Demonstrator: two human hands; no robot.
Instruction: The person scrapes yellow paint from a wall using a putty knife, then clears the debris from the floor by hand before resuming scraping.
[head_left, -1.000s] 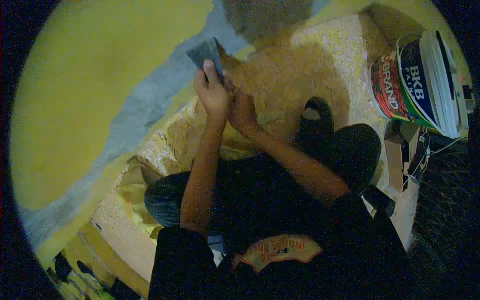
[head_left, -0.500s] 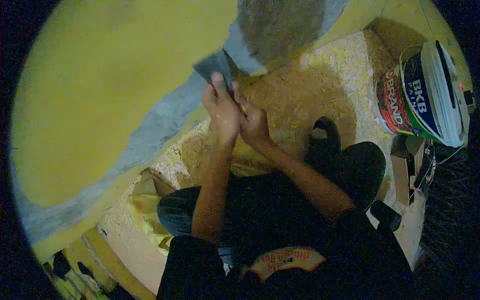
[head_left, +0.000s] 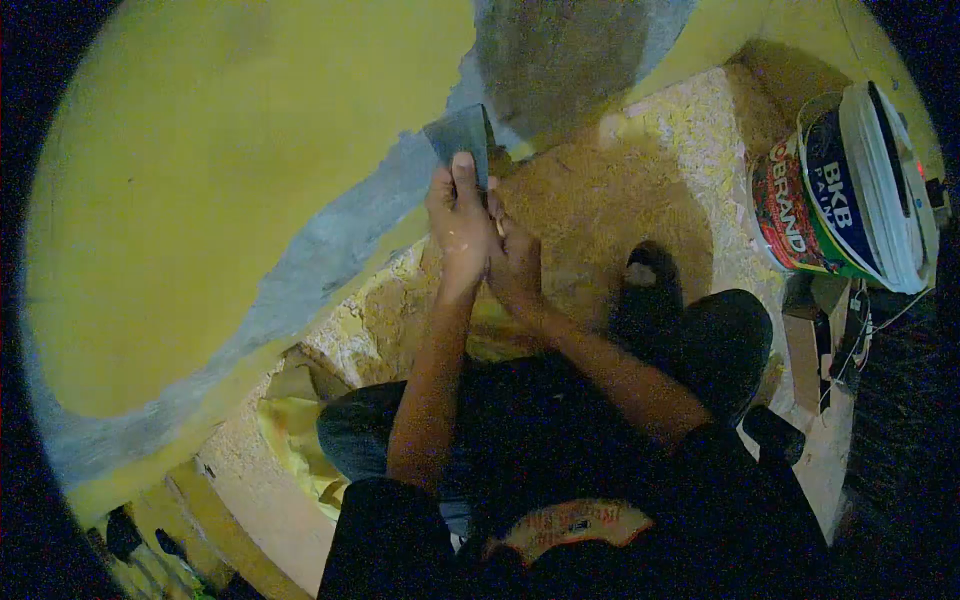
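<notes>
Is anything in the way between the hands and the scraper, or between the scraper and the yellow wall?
Nothing visible. The left hand holds the scraper, with the right hand close beside. No object shows between scraper and wall; the paint bucket is off to the right.

The scene is dim overall, with a muted yellow-green cast on the wall (head_left: 220,200) to the left of the hands (head_left: 463,230). The light source is out of view; a broad, soft-edged shadow lies over the floor (head_left: 690,120) to their right, while the flooring beyond it catches more light. A faint sheen shows on the back of the left hand. Below the hands, the shirt (head_left: 640,470) sinks into near-black, speckled with coloured noise. Lettering on the bucket (head_left: 835,190), far right of them, is legible though soft. A curved black vignette closes off the corners, and fine detail is smeared throughout
</notes>
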